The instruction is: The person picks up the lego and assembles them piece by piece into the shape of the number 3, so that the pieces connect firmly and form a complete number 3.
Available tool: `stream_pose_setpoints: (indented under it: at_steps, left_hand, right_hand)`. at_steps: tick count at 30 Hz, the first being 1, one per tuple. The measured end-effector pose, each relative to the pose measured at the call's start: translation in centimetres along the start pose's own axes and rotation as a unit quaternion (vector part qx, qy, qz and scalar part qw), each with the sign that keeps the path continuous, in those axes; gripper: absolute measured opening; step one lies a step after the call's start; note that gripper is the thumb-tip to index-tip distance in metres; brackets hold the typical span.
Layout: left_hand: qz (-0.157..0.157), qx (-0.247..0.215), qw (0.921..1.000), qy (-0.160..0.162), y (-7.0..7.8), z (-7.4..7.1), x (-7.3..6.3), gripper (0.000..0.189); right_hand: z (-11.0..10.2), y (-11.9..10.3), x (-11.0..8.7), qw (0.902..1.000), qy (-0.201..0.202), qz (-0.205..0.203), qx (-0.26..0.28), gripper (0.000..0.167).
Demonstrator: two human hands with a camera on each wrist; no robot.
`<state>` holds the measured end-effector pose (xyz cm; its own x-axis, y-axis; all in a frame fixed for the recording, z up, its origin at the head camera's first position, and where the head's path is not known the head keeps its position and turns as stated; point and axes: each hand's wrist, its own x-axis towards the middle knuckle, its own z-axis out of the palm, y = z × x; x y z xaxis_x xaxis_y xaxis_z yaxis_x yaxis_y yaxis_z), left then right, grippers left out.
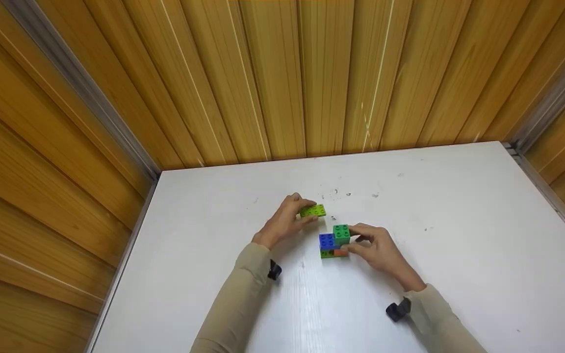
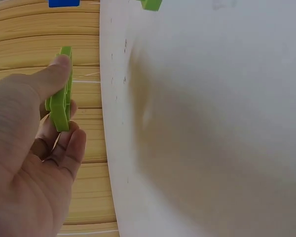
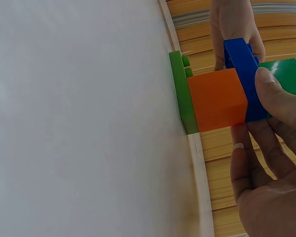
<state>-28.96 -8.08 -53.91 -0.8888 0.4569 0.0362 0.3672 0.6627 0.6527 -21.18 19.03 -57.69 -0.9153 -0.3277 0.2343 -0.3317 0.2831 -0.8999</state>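
Note:
Between thumb and fingers my left hand (image 1: pixel 282 221) pinches a flat lime-green building brick (image 1: pixel 316 211) with studs, held edge-on in the left wrist view. To its right and nearer the body, my right hand (image 1: pixel 378 247) grips a stack of building bricks by its upper part. A lime-green plate (image 3: pixel 182 94) forms the stack's base, with an orange brick (image 3: pixel 219 98) on one end of it. Across the orange brick lies a flat blue brick (image 3: pixel 247 81), overhanging to the left. A green brick (image 1: pixel 341 235) tops its right end. My right thumb presses near the blue and green bricks.
The bricks and hands are over a white table (image 1: pixel 204 235) with small dark marks toward its far side. Wood-patterned panels (image 1: pixel 272 78) stand behind and at the sides, with metal frame strips (image 1: pixel 81 83) at the corners.

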Motion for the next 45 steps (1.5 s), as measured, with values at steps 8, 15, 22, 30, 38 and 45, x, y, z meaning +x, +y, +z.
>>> stream_pose_setpoints:
  at_steps: [8,15,22,30,38,45]
  left_hand:
    - [0.046,0.027,0.9985,0.01,1.1,-0.7,-1.2,0.044]
    - [0.063,0.025,0.9977,0.01,2.1,-1.4,-1.8,0.044]
    - [0.073,0.038,0.9966,0.009,3.2,-1.7,-2.4,0.044]
    - [0.107,0.047,0.9931,0.009,4.3,-1.9,-3.0,0.043]
    - [0.126,0.046,0.9909,0.004,5.3,-1.8,-3.3,0.041]
    - [0.135,0.053,0.9894,0.0,5.6,-1.4,-3.6,0.042]
  right_hand:
    - [0.0,0.0,0.0,0.9999,0.003,-0.011,0.003,0.039]
    - [-0.1,0.1,0.0,0.9999,0.002,-0.014,-0.004,0.039]
    - [-0.1,0.0,0.0,1.0,-0.002,-0.003,-0.003,0.039]
    - [0.0,-0.1,0.1,1.0,-0.003,0.002,-0.003,0.038]
    - [-0.1,-0.2,0.1,0.9999,-0.002,0.008,-0.013,0.038]
    - [-0.1,-0.1,0.0,0.9998,-0.004,0.001,-0.017,0.038]
